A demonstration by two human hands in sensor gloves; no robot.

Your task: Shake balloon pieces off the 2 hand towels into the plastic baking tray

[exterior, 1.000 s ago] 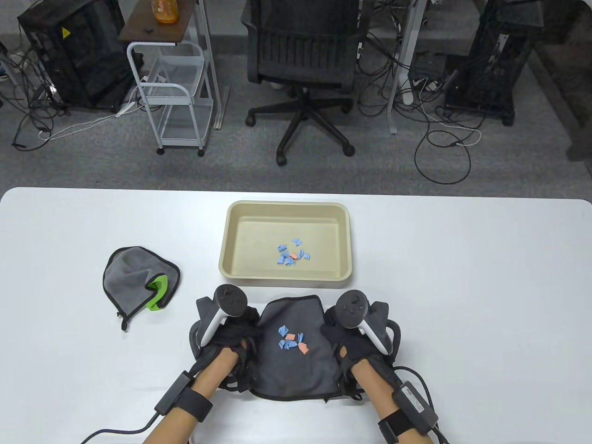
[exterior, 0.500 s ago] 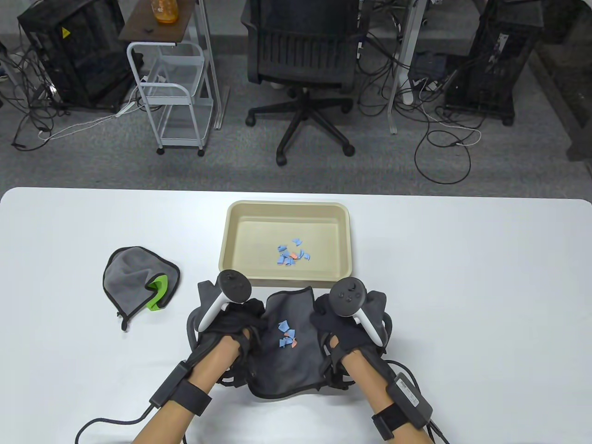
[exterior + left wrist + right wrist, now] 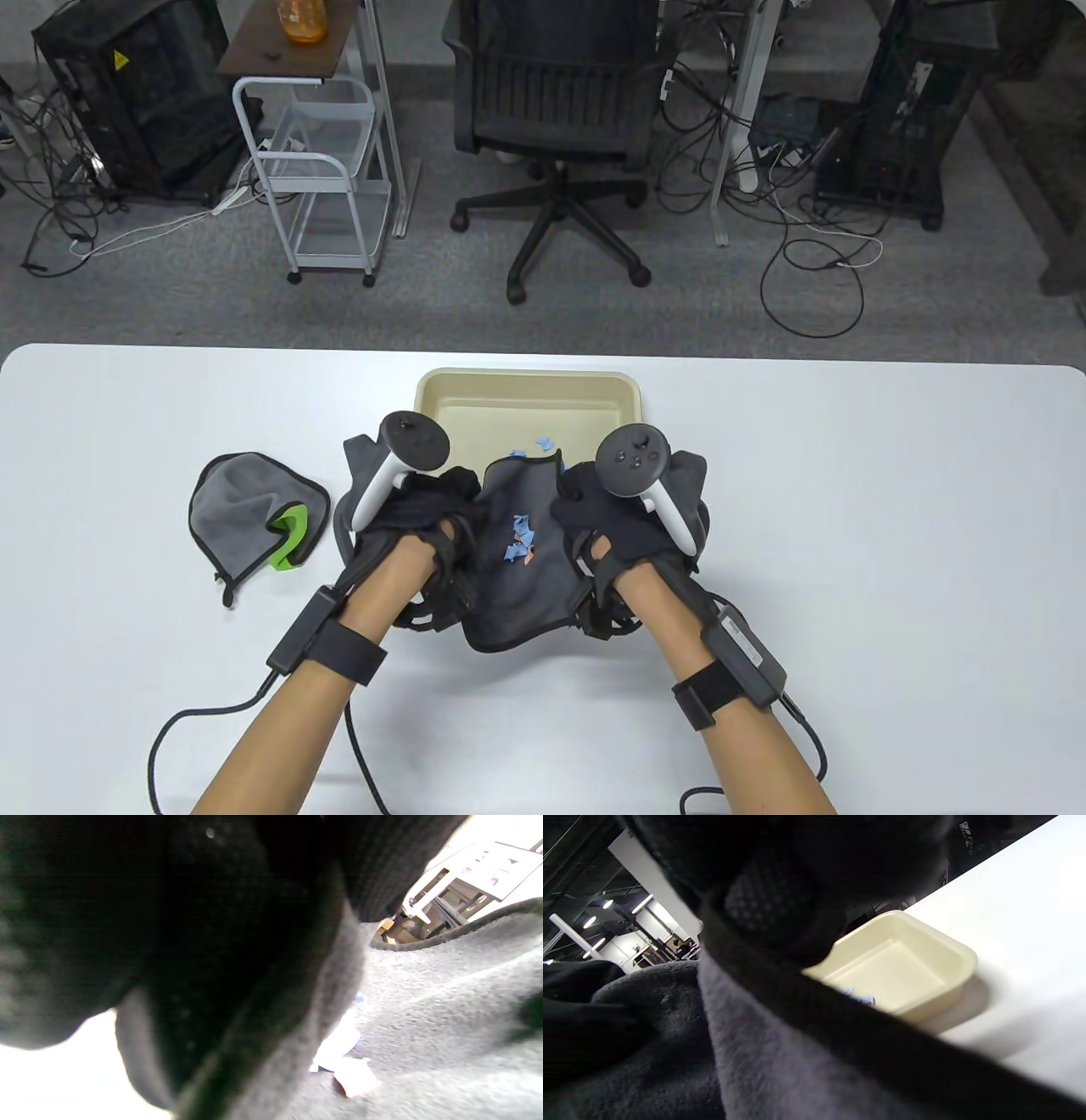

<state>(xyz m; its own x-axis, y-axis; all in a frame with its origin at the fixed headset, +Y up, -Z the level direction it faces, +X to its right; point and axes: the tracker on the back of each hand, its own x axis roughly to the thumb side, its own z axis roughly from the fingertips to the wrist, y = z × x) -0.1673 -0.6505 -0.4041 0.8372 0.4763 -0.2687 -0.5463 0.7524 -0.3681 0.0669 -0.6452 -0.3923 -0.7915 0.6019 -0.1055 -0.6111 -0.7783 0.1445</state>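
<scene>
both hands, left (image 3: 424, 509) and right (image 3: 607, 509), clench the dark grey hand towel (image 3: 517, 586), cradling balloon pieces (image 3: 519, 542). next: tip and shake over the beige plastic baking tray (image 3: 526, 386).

Held towel (image 3: 517, 577) overlaps tray (image 3: 526, 386); second towel (image 3: 246, 505) lies left.

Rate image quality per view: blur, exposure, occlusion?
Table view: sharp, evenly lit, edges bowed by the wide lens. Left wrist view: black glove fills the left, white areas blown out, dark grey hand towel soft. Right wrist view: glove blurred up close, beige plastic baking tray reasonably clear.
</scene>
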